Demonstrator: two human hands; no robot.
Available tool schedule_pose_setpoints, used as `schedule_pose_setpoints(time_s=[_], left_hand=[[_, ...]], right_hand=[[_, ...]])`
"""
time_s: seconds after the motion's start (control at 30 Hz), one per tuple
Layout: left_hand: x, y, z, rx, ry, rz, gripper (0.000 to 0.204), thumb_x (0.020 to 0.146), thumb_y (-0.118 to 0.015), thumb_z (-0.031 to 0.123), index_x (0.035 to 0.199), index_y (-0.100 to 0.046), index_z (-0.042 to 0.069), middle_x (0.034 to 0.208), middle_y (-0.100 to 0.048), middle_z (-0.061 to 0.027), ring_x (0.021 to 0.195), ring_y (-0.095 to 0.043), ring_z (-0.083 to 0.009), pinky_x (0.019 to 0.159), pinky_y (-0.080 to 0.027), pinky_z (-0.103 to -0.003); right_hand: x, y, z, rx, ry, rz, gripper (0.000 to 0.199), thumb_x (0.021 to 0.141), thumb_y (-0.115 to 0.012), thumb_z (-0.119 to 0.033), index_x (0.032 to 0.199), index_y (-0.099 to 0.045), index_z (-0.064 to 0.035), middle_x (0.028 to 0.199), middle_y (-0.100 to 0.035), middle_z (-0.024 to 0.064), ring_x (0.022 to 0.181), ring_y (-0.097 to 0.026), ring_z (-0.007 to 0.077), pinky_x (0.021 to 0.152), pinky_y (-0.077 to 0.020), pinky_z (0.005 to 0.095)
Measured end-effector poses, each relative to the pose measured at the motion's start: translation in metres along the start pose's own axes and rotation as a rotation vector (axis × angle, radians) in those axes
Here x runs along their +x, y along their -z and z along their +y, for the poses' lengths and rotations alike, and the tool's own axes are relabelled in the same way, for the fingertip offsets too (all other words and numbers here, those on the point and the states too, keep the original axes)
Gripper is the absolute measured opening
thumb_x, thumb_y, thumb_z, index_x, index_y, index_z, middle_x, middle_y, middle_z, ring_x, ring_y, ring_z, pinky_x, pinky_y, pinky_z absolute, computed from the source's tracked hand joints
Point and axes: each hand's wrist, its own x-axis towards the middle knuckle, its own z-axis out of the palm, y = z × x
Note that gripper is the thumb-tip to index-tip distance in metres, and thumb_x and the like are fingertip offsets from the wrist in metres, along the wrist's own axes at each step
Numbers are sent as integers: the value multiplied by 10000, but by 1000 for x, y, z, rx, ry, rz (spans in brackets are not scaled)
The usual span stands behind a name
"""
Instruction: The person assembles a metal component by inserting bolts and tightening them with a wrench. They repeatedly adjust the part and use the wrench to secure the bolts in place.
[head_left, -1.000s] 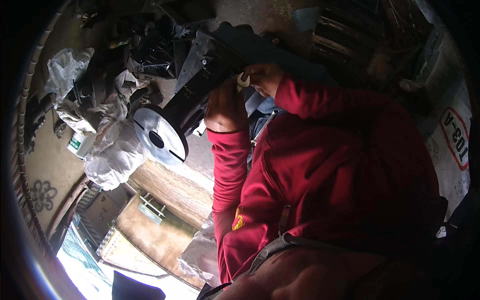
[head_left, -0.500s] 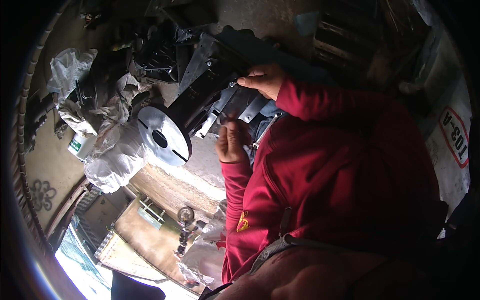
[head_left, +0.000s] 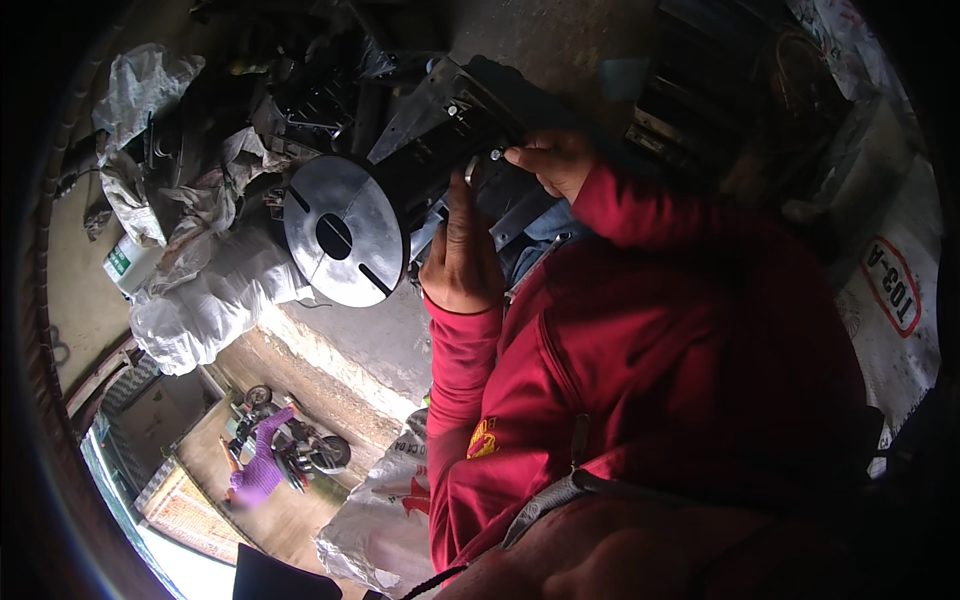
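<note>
A dark metal assembly (head_left: 428, 150) lies tilted in front of me, with a silvery slotted disc (head_left: 375, 215) at its near left end. My left hand (head_left: 462, 265) is raised beside it, index finger extended. At that fingertip is a small shiny curved metal piece (head_left: 471, 170), perhaps a washer; how the thumb holds it is hidden. My right hand (head_left: 556, 162) is closed at the assembly's right edge, its thumb against a shiny bolt (head_left: 497, 154). The fingers behind are partly hidden. Another bolt (head_left: 452, 111) stands on the plate farther up.
White plastic bags (head_left: 215, 305) and a white container with a green label (head_left: 130, 264) lie on the left. Dark metal parts (head_left: 320, 105) are heaped behind. Toward the lower left, a person in purple (head_left: 262, 465) is by a motorcycle (head_left: 325, 453). A printed sack (head_left: 385, 505) stands nearby.
My left hand has risen toward the bolt, bringing the small metal piece with it. The right hand keeps its hold. My view has shifted, and a person in purple now shows by the motorcycle.
</note>
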Motion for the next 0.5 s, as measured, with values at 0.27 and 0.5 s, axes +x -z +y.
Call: schedule_pose_setpoints(time_s=[0.27, 0.5], left_hand=[[-2, -8, -10, 77, 24, 11, 605, 760, -618, 11, 1336, -524, 166, 561, -526, -42, 362, -439, -174, 377, -363, -319], [5, -13, -11, 209, -68, 25, 586, 764, -619, 24, 1324, -539, 177, 522, -482, -15, 346, -409, -146, 356, -351, -315]], right_hand=[[-1, 1, 3, 36, -30, 4, 243, 812, -725, -282, 717, -607, -91, 513, -415, -72, 408, -343, 29, 381, -231, 224], [0, 0, 2, 46, 4, -15, 238, 809, -730, -281, 737, -603, -93, 507, -412, -67, 396, -341, 32, 374, -234, 225]])
